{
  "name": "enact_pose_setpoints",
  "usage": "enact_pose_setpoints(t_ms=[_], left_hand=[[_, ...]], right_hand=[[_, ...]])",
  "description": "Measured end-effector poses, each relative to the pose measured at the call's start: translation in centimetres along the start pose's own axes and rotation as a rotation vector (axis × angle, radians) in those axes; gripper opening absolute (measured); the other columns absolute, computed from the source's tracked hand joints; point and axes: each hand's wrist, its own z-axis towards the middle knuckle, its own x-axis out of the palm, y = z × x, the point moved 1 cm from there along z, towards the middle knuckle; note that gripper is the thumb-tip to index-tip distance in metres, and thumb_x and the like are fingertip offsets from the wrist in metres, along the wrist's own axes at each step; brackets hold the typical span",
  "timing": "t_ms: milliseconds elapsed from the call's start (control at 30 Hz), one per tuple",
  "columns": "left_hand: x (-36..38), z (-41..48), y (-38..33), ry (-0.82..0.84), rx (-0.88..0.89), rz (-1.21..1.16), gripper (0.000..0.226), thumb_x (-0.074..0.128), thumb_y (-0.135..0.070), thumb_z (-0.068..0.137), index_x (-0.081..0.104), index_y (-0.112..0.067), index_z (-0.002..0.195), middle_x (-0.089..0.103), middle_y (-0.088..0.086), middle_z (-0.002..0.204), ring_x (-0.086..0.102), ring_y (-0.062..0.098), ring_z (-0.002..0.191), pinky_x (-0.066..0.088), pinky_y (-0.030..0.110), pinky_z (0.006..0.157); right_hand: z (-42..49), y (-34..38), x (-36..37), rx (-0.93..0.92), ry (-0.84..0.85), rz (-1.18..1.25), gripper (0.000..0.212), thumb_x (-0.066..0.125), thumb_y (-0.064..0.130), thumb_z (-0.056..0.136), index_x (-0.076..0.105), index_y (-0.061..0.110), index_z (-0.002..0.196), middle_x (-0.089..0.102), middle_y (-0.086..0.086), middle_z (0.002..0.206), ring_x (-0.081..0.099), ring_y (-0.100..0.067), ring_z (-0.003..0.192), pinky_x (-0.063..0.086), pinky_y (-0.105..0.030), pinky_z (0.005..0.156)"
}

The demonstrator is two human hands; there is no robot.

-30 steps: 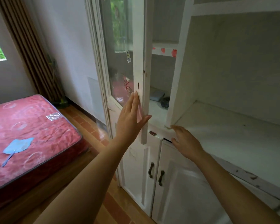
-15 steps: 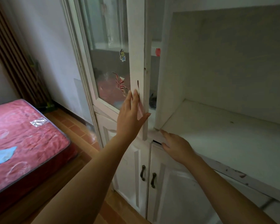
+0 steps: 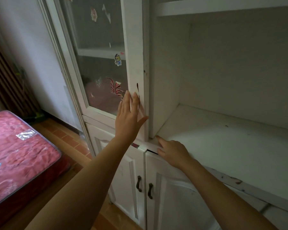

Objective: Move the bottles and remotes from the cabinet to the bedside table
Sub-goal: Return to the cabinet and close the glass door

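Observation:
A white cabinet [image 3: 165, 63] fills the view. Its glass door [image 3: 135, 47] with stickers stands shut against the frame. My left hand [image 3: 129, 117] lies flat on the door's white stile, fingers spread, holding nothing. My right hand [image 3: 171, 151] rests on the front edge of the open shelf [image 3: 223, 141], fingers loosely apart and empty. No bottles or remotes show; behind the glass I can make out only reflections.
Two lower cabinet doors with dark handles [image 3: 144, 186] are shut below my hands. A red mattress [image 3: 18, 156] lies on the tiled floor at the left, with a blue object at its edge. A brown curtain [image 3: 5, 77] hangs in the far left corner.
The glass door has swung shut under my left hand, hiding the dark things seen on the shelf behind it. My right hand stays on the shelf edge. The view has turned right.

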Motion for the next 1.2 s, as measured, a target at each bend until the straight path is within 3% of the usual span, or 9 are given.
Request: enact_pose_setpoints(t_ms=[167, 333, 533, 900, 1033, 1200], left_hand=[[-0.5, 0.8, 1.7, 0.046, 0.103, 0.109, 0.066, 0.024, -0.051, 0.092, 0.004, -0.018, 0.145, 0.004, 0.015, 0.154, -0.004, 0.022, 0.140, 0.002, 0.039, 0.114], [-0.8, 1.7, 3.9, 0.115, 0.166, 0.209, 0.071, 0.042, -0.049, 0.089, -0.001, -0.030, 0.143, -0.009, 0.006, 0.152, -0.010, 0.023, 0.140, -0.001, 0.045, 0.115], [0.3, 2.1, 4.4, 0.168, 0.151, 0.215, 0.086, 0.048, -0.053, 0.084, -0.017, -0.036, 0.137, -0.015, 0.003, 0.150, -0.012, 0.024, 0.140, -0.004, 0.044, 0.114], [0.7, 2.7, 5.4, 0.192, 0.168, 0.167, 0.088, 0.046, -0.057, 0.079, -0.021, -0.041, 0.135, -0.015, 0.003, 0.150, -0.011, 0.024, 0.140, 0.000, 0.045, 0.114], [0.7, 2.7, 5.5, 0.200, 0.175, 0.153, 0.090, 0.049, -0.055, 0.081, -0.022, -0.041, 0.134, -0.017, 0.002, 0.150, -0.013, 0.024, 0.139, -0.003, 0.045, 0.113], [-0.3, 2.6, 5.3, 0.230, 0.201, 0.129, 0.087, 0.048, -0.052, 0.084, -0.022, -0.040, 0.135, -0.021, 0.002, 0.149, -0.016, 0.023, 0.139, -0.006, 0.045, 0.113]], right_hand=[[0.8, -0.6, 0.1, 0.037, -0.024, 0.129, 0.048, 0.041, 0.034, 0.091, 0.030, 0.021, 0.136, 0.062, -0.012, 0.118, 0.056, -0.032, 0.103, 0.048, -0.041, 0.086], [1.9, 0.2, -0.8, 0.078, -0.133, 0.296, 0.072, 0.047, 0.046, 0.089, 0.010, 0.018, 0.145, 0.029, -0.007, 0.150, 0.031, -0.025, 0.134, 0.034, -0.039, 0.104], [4.7, 1.0, -1.9, 0.081, -0.232, 0.347, 0.093, 0.054, 0.051, 0.083, -0.005, 0.016, 0.145, 0.000, -0.001, 0.157, 0.011, -0.020, 0.142, 0.026, -0.038, 0.110], [6.3, 1.4, -1.1, 0.067, -0.247, 0.387, 0.095, 0.054, 0.051, 0.083, -0.010, 0.015, 0.144, -0.008, -0.001, 0.156, 0.011, -0.021, 0.143, 0.028, -0.035, 0.110], [5.7, 0.9, -1.2, 0.062, -0.232, 0.410, 0.084, 0.050, 0.047, 0.087, -0.002, 0.017, 0.145, -0.002, 0.001, 0.157, 0.009, -0.016, 0.143, 0.021, -0.032, 0.113], [3.4, 1.2, -1.7, 0.114, -0.235, 0.401, 0.068, 0.048, 0.041, 0.090, 0.014, 0.020, 0.144, 0.008, 0.000, 0.156, 0.015, -0.018, 0.142, 0.022, -0.037, 0.114]])
